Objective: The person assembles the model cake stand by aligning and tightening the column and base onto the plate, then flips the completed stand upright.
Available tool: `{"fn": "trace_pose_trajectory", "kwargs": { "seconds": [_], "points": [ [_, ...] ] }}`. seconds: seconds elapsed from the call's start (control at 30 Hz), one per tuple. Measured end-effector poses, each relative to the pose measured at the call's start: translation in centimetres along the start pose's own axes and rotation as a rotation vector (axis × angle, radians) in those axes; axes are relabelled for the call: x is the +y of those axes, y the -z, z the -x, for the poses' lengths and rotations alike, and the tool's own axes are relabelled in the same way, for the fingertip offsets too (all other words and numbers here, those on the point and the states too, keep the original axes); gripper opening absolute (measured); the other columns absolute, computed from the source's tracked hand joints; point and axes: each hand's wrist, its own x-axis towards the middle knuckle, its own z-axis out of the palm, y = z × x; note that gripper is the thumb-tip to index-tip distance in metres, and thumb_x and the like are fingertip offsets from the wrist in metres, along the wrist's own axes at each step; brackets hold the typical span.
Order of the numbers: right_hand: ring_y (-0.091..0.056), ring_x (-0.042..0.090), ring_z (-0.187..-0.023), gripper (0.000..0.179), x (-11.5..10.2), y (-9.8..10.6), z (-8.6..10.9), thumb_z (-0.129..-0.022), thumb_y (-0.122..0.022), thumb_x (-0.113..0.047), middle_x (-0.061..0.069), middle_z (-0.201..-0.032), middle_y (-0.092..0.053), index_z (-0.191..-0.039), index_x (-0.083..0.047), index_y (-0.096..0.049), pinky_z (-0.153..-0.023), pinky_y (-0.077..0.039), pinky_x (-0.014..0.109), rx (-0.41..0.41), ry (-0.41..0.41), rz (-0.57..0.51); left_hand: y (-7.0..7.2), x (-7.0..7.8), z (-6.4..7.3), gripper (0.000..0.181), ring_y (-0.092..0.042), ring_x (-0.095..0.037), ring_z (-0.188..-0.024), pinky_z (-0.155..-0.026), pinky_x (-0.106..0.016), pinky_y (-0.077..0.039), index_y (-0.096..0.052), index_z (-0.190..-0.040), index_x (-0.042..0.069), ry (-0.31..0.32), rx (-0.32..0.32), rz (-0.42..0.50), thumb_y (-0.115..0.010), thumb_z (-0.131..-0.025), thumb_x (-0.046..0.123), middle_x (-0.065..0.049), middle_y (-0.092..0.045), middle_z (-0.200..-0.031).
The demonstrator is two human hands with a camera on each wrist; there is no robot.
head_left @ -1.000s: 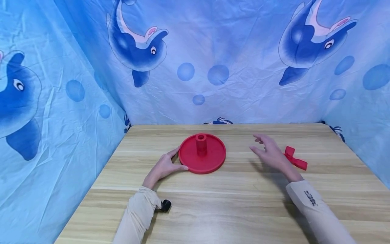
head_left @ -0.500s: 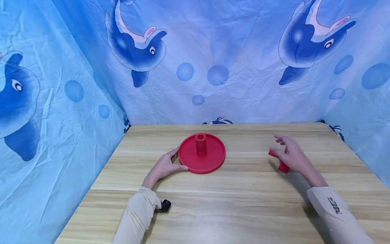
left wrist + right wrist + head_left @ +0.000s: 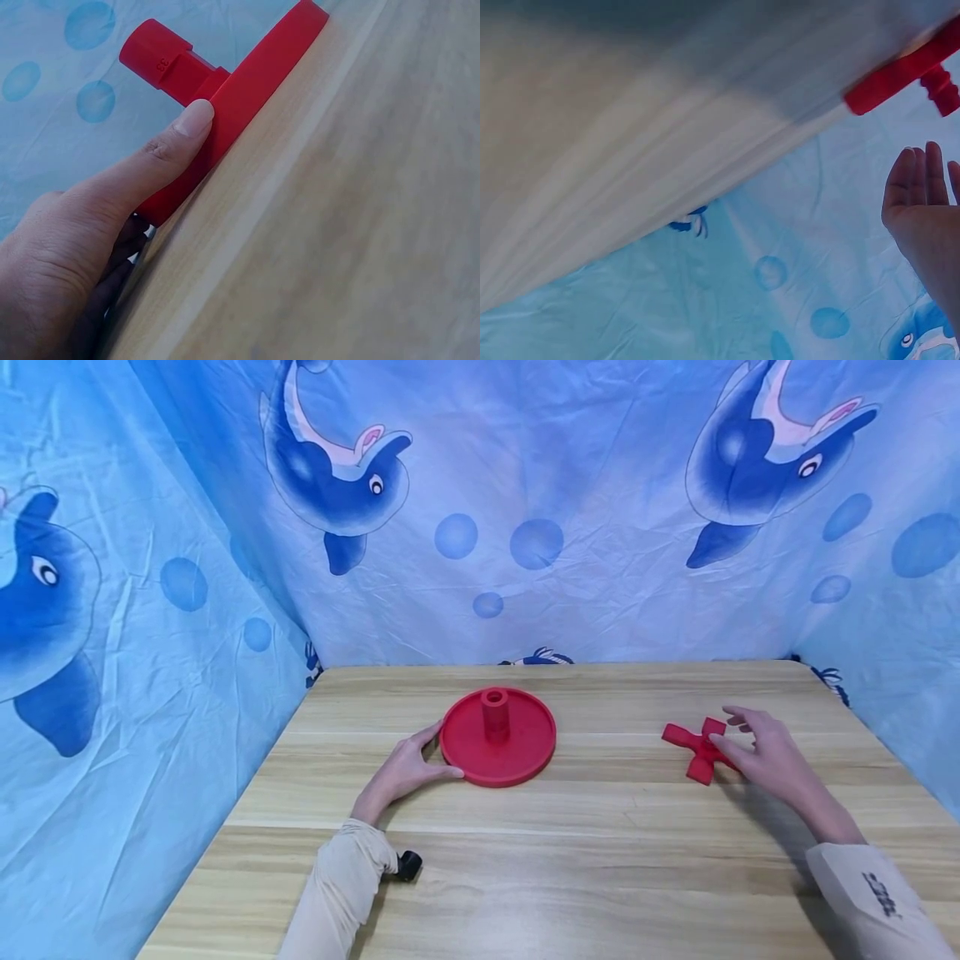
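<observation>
- Left hand (image 3: 408, 768): grip is holding the red dish (image 3: 531, 753), thumb on the near rim, fingers round its left side. Dish lies flat on the bench (image 3: 525, 868), left of the other red part.
- Right hand (image 3: 772, 762): grip looks wide, fingertips near the red cross (image 3: 702, 751). Thumb overlaps the cross in the head view; we can't tell if it touches. In the wrist view the visible fingers are clear of it.
- Cross lies on the bench, well apart from the dish, with a ridged stub (image 3: 940, 91) standing off its middle.
- Step in hand, our read: right hand working at the cross, left steadying the dish. Could be pick-up or release; one moment won't settle it.
- To do it well: if lifting, we'd pinch the stub, not an arm, and go straight up. If releasing, spread first so nothing snags the stub.
- Left side: light pressure on the rim is enough; squeezing may skid the dish.
- Containers: dish is shallow, with only the hollow post (image 3: 496, 718) upright in its middle. We see nothing in the post's hole; its depth is hidden.
</observation>
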Motion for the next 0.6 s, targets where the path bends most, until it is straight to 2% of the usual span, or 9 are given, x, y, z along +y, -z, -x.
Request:
{"fn": "trace_pose_trajectory", "kwargs": {
  "seconds": [0.3,0.6],
  "points": [
    [-0.043,0.057,-0.115,0.064,1.8,0.9,1.4,-0.1,-0.07,-0.024,0.039,-0.128,-0.048,-0.143,0.016,-0.044,-0.084,-0.045,0.073,-0.043,-0.05,0.079,0.1,0.0,0.2,0.11,-0.042,-0.029,-0.144,-0.113,-0.053,-0.041,-0.041,-0.161,0.019,0.013,-0.005,-0.003,-0.091,-0.072,0.059,-0.005,-0.048,-0.156],
    [-0.039,0.061,-0.116,0.072,3.1,0.8,2.8,-0.093,-0.078,-0.02,0.043,-0.132,-0.043,-0.142,0.019,-0.043,-0.086,-0.045,0.075,-0.136,-0.119,0.169,0.1,0.0,0.2,0.11,-0.043,-0.029,-0.143,-0.113,-0.052,-0.042,-0.041,-0.161,0.019,0.015,-0.007,-0.006,-0.091,-0.072,0.059,-0.005,-0.049,-0.156]
  ]
}}
